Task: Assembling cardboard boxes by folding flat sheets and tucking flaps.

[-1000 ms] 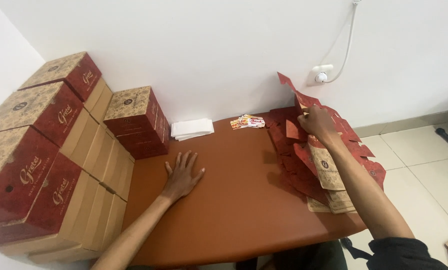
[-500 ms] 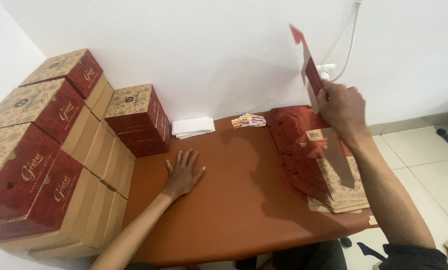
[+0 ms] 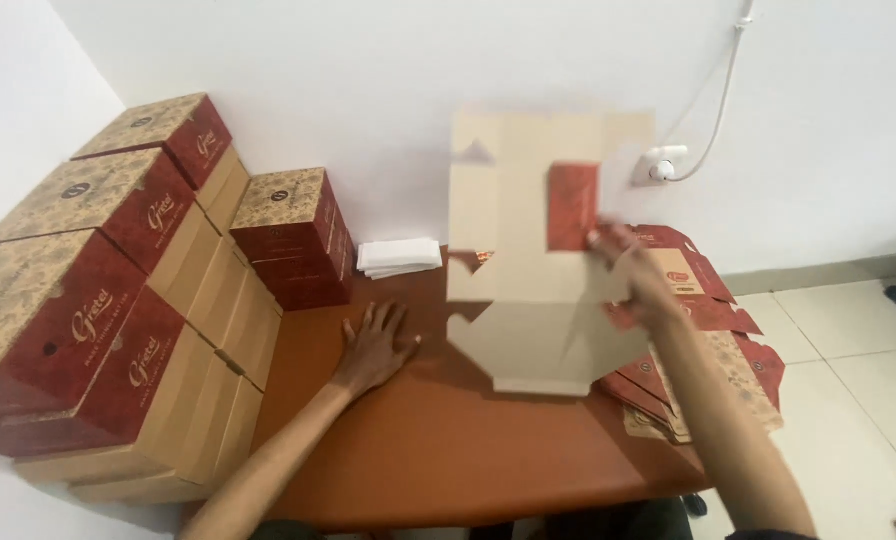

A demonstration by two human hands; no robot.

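My right hand (image 3: 633, 272) grips a flat unfolded cardboard box blank (image 3: 528, 250) by its right side and holds it upright above the brown table (image 3: 448, 450). Its plain tan inner face points at me, with one red flap folded over near my fingers. The blank is motion-blurred. My left hand (image 3: 373, 345) rests flat on the table with fingers spread, left of the blank and apart from it. A pile of flat red and tan box blanks (image 3: 708, 350) lies at the table's right end, under my right arm.
Assembled red and tan boxes (image 3: 118, 290) are stacked in rows along the left wall, with a smaller stack (image 3: 296, 235) at the back. A wad of white paper (image 3: 398, 256) lies by the back wall. A wall socket with a white cable (image 3: 660, 165) sits behind the blank.
My right hand lifted one blank off the right pile, raised it, and swung it left over the table so it opened flat toward me. My left hand stayed put.
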